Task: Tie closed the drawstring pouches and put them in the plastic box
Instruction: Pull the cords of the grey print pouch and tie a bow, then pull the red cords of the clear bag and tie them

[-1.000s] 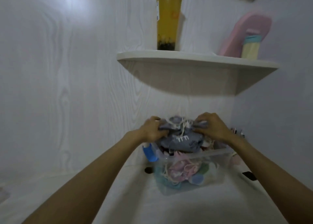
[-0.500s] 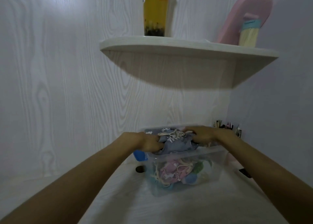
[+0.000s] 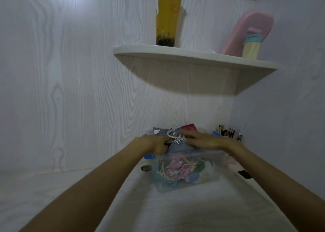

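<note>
- A grey drawstring pouch (image 3: 177, 144) with white printed marks and a pale cord bunched at its top sits on the heap at the open top of the clear plastic box (image 3: 188, 172), poking above the rim.
- The left hand (image 3: 154, 144) grips the pouch's left edge, fingers curled down onto the fabric.
- The right hand (image 3: 202, 141) lies over the pouch's right side with fingers stretched out fairly flat toward the cord; whether any fingertip pinches the cord cannot be told.
- Through the box's front wall show other pouches (image 3: 177, 168) in pink, blue and green, with pale cords tangled among them.
- A red item (image 3: 189, 126) peeks up just behind the grey pouch.
- The box stands on a white wood-grain surface (image 3: 158, 210) in a corner.
- A corner shelf (image 3: 193, 56) above holds a tall cup of yellow drink (image 3: 168, 15) with dark pearls at the bottom, and a pink object (image 3: 249, 29) with a pale brush (image 3: 250, 47) leaning in front of it.
- A holder of makeup brushes (image 3: 227, 131) stands to the right behind the box.
</note>
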`<move>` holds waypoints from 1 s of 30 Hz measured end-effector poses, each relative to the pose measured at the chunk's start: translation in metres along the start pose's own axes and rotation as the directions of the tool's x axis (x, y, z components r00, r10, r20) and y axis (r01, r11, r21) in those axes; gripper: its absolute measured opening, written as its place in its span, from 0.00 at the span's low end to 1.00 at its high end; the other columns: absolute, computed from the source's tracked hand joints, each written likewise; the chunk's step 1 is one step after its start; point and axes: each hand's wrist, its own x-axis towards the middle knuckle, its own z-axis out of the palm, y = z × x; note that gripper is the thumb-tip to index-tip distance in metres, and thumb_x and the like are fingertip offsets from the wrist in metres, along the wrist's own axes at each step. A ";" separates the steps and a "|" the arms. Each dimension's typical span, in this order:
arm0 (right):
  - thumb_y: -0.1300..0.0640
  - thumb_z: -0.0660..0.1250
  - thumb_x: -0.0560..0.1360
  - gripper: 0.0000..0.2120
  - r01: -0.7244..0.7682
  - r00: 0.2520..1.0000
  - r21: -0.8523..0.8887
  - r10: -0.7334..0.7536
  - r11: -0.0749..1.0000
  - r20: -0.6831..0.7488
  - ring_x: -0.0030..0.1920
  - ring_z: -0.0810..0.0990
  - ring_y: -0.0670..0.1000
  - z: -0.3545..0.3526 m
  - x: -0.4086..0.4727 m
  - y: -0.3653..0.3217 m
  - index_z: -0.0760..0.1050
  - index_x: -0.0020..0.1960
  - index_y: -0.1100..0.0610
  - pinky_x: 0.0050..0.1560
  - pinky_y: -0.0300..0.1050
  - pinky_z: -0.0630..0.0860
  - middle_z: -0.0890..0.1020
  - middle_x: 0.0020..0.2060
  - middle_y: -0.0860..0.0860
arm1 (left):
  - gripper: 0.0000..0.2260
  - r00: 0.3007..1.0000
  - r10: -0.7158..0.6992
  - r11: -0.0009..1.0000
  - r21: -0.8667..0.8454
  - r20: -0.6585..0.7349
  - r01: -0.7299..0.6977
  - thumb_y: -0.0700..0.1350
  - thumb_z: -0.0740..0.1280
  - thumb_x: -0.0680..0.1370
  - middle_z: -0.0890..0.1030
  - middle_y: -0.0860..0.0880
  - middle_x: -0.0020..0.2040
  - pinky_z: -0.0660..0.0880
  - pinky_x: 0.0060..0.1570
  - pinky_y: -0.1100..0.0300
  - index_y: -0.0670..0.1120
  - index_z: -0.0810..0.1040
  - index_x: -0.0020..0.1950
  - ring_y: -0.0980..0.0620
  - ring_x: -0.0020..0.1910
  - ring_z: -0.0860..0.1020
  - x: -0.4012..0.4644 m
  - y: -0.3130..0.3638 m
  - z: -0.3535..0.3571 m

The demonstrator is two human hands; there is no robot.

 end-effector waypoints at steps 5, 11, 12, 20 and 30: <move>0.54 0.59 0.80 0.18 0.008 0.985 -0.233 -0.048 0.972 -0.164 0.62 0.73 0.54 0.007 -0.004 -0.004 0.69 0.69 0.50 0.62 0.48 0.69 0.75 0.63 0.52 | 0.18 0.986 0.006 0.998 -0.053 -0.167 -0.015 0.53 0.53 0.82 0.74 0.46 0.67 0.69 0.58 0.57 0.54 0.67 0.72 0.44 0.63 0.73 -0.030 -0.010 -0.007; 0.57 0.66 0.74 0.09 0.272 0.764 -0.203 -0.339 0.941 -0.549 0.58 0.74 0.52 0.039 0.006 -0.071 0.79 0.52 0.47 0.59 0.50 0.73 0.78 0.54 0.47 | 0.15 0.904 -0.148 0.985 -0.142 -0.401 0.098 0.50 0.57 0.81 0.74 0.51 0.69 0.68 0.63 0.56 0.53 0.73 0.67 0.50 0.66 0.71 -0.143 -0.084 0.000; 0.57 0.66 0.74 0.08 0.327 0.763 -0.190 -0.377 0.926 -0.525 0.57 0.75 0.51 0.055 0.010 -0.089 0.79 0.50 0.46 0.58 0.49 0.73 0.79 0.52 0.47 | 0.14 0.894 -0.188 0.979 -0.156 -0.407 0.135 0.49 0.58 0.81 0.74 0.52 0.68 0.68 0.62 0.57 0.54 0.74 0.66 0.51 0.66 0.72 -0.166 -0.097 0.006; 0.56 0.64 0.77 0.10 0.579 0.804 -0.078 -0.585 0.811 -0.111 0.63 0.71 0.50 0.227 0.070 -0.263 0.78 0.56 0.48 0.63 0.45 0.67 0.76 0.59 0.48 | 0.14 0.665 -0.652 0.758 -0.349 -0.365 0.551 0.44 0.58 0.80 0.75 0.53 0.66 0.68 0.60 0.57 0.55 0.77 0.62 0.52 0.66 0.71 -0.342 -0.213 0.064; 0.52 0.50 0.82 0.23 0.679 0.733 -0.160 -0.675 0.717 0.084 0.76 0.53 0.50 0.352 0.091 -0.352 0.50 0.77 0.45 0.74 0.52 0.53 0.54 0.77 0.49 | 0.25 0.540 -0.829 0.560 -0.229 -0.147 0.797 0.48 0.56 0.81 0.56 0.47 0.78 0.60 0.70 0.50 0.51 0.56 0.77 0.45 0.76 0.56 -0.412 -0.296 0.114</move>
